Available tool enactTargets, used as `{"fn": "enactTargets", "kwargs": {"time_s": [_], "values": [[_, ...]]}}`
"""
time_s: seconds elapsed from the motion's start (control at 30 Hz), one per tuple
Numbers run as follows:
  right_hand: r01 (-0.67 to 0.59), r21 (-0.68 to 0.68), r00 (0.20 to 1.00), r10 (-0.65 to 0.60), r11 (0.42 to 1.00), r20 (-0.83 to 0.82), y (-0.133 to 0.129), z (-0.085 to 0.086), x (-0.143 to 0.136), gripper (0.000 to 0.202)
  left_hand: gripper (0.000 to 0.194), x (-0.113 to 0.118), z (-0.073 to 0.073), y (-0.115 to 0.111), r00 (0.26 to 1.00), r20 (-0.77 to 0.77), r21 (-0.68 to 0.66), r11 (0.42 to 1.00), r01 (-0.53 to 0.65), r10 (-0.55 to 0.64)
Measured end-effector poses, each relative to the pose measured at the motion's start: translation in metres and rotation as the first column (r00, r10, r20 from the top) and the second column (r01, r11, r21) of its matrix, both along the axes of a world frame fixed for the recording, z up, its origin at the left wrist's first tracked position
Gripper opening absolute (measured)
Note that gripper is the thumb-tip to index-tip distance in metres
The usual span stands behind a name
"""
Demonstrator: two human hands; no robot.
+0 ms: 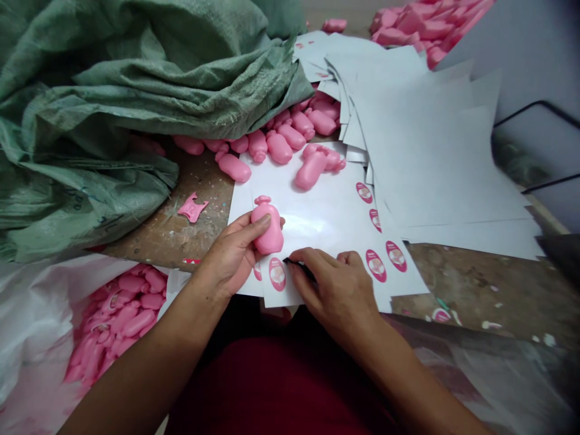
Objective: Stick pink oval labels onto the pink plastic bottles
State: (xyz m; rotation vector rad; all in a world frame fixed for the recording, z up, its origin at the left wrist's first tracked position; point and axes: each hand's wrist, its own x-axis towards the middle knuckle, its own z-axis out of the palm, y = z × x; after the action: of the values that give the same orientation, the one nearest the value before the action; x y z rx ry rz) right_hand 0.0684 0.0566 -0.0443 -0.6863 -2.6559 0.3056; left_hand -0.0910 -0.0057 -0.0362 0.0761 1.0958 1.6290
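Note:
A small pink plastic bottle [268, 234] is in my left hand [229, 254], with the thumb across its front and the neck pointing away from me. My right hand [339, 287] is closed around a slim black pointed tool [299, 267]; its exact kind is hidden by the fingers. The tool's tip is just above an oval pink label [277, 274] on a white label sheet [312, 226]. Other oval labels [376, 266] show along the sheet's right side. Several pink bottles [312, 169] lie on the far part of the sheet.
A green woven sack [149, 78] spills pink bottles [290, 136] onto the worn table [158, 241]. White sheets [444, 139] are stacked at the right. A plastic bag [40, 302] at the lower left holds more bottles. A pink scrap [193, 208] lies near the sack.

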Motion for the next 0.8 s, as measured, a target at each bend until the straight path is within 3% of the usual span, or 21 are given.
{"fn": "enactTargets", "kwargs": {"time_s": [0.2, 0.6, 0.7, 0.8], "values": [[-0.003, 0.073, 1.0, 0.003, 0.997, 0.008, -0.0021, 0.0, -0.0026, 0.023, 0.021, 0.0005, 0.0006, -0.0005, 1.0, 0.004, 0.011, 1.0, 0.01, -0.01], [-0.011, 0.061, 0.999, 0.009, 0.998, 0.037, 0.0001, -0.0012, -0.003, 0.026, 0.021, 0.0003, -0.0021, -0.0013, 1.0, -0.022, -0.001, 1.0, 0.022, -0.022], [-0.017, 0.008, 1.0, 0.017, 1.0, 0.012, 0.0013, -0.0049, -0.0043, 0.024, 0.016, 0.0013, 0.0019, 0.0002, 1.0, -0.003, -0.033, 0.999, 0.007, -0.007], [-0.015, -0.132, 1.0, 0.016, 0.991, 0.003, 0.0043, -0.0056, -0.0046, 0.022, 0.015, 0.002, 0.0044, 0.0012, 1.0, 0.004, -0.049, 0.999, -0.009, 0.009]]}}
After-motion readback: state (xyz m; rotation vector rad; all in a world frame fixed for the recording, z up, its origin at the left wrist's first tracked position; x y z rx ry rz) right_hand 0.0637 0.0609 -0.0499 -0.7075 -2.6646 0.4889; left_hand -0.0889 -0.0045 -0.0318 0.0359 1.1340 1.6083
